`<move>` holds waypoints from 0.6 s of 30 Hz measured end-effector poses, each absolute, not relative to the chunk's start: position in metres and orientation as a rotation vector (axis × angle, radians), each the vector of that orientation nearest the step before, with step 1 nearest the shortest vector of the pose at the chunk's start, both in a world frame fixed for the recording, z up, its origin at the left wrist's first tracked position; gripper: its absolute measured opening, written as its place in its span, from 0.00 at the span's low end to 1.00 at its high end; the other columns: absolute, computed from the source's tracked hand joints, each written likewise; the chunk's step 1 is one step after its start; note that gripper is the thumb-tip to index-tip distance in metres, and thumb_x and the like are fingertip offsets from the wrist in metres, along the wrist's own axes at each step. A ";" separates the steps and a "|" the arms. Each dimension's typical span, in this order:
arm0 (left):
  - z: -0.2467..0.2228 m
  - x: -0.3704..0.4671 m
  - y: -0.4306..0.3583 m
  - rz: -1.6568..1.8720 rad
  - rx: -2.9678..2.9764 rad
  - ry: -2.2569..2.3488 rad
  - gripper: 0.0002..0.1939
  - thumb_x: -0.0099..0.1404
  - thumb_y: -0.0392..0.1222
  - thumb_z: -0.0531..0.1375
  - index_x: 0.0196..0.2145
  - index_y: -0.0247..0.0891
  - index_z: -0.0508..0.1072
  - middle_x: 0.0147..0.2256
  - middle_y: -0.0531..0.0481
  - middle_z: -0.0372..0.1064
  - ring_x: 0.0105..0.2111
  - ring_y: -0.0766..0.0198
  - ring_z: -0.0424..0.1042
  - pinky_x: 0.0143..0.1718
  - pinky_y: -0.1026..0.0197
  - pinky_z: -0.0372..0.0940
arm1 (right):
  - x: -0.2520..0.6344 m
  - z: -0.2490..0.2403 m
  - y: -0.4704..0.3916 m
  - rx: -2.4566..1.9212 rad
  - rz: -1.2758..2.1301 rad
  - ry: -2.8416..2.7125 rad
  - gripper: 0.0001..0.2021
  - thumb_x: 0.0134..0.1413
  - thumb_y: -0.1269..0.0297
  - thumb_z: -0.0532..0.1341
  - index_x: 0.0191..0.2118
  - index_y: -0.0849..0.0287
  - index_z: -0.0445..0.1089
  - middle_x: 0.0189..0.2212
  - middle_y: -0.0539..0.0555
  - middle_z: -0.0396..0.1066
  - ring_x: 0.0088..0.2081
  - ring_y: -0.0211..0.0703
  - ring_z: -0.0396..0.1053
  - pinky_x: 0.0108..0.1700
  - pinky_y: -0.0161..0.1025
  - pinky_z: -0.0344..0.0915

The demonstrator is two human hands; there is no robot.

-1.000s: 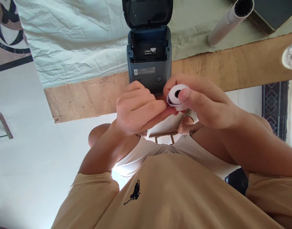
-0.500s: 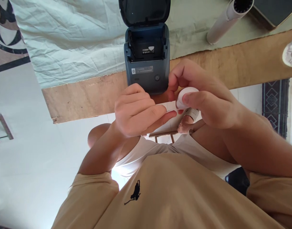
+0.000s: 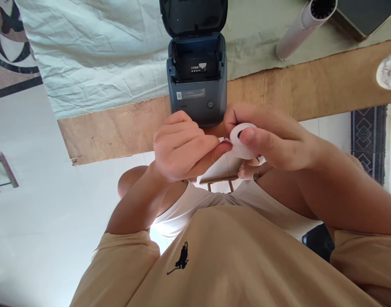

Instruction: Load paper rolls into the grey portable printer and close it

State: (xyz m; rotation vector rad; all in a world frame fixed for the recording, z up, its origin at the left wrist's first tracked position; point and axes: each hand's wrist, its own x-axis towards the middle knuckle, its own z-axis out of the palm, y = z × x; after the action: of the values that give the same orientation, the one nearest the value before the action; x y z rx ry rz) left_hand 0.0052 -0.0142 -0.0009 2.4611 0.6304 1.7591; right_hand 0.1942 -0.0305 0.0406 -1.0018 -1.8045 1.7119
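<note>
Between thumb and fingers, my right hand (image 3: 272, 138) grips a small white roll of label paper (image 3: 243, 147); its dark core hole partly shows beside the thumb. My left hand (image 3: 185, 147) is closed, its thumb and forefinger pinching the loose end of the paper strip (image 3: 225, 140) just left of the roll. Directly beyond both hands stands a dark blue label printer (image 3: 198, 100) with its black lid (image 3: 194, 17) raised. The paper bay inside shows a printed label with a white mark, and no roll lies in it.
The printer stands at the front of a wooden board (image 3: 119, 132) partly covered by a pale green cloth (image 3: 99, 55). Back right are a white cylinder (image 3: 302, 32) and a dark box (image 3: 364, 17). A white carved object (image 3: 389, 72) sits at the right edge.
My right hand has turned the roll so its core hole shows, and has shifted slightly downward. Less of the paper strip shows between my hands, which are closer together.
</note>
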 end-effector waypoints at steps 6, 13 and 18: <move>-0.002 -0.001 -0.016 1.709 2.390 0.805 0.14 0.56 0.39 0.67 0.20 0.39 0.65 0.15 0.58 0.51 0.16 0.73 0.48 0.16 0.58 0.49 | 0.187 0.038 -0.031 -0.959 1.493 -1.809 0.20 0.58 0.45 0.59 0.37 0.60 0.58 0.24 0.46 0.63 0.26 0.27 0.59 0.27 0.29 0.54; -0.002 -0.004 -0.014 1.729 2.384 0.917 0.14 0.58 0.39 0.65 0.21 0.40 0.65 0.14 0.59 0.51 0.16 0.73 0.51 0.19 0.59 0.51 | 0.188 0.035 -0.025 -0.967 1.026 -2.054 0.14 0.58 0.53 0.61 0.39 0.59 0.64 0.34 0.51 0.68 0.38 0.35 0.64 0.41 0.36 0.63; -0.005 -0.006 -0.013 1.710 2.372 0.966 0.07 0.58 0.43 0.65 0.28 0.40 0.71 0.17 0.58 0.59 0.17 0.72 0.56 0.19 0.61 0.52 | 0.186 0.030 -0.025 -0.909 1.099 -1.970 0.16 0.58 0.55 0.61 0.47 0.59 0.63 0.43 0.53 0.68 0.41 0.33 0.66 0.38 0.33 0.65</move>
State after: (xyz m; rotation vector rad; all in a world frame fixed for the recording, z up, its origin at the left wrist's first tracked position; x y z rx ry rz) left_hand -0.0062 -0.0132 -0.0047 2.3722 0.9661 1.7099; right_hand 0.1864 -0.0254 0.0299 -0.9087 -1.9704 1.0987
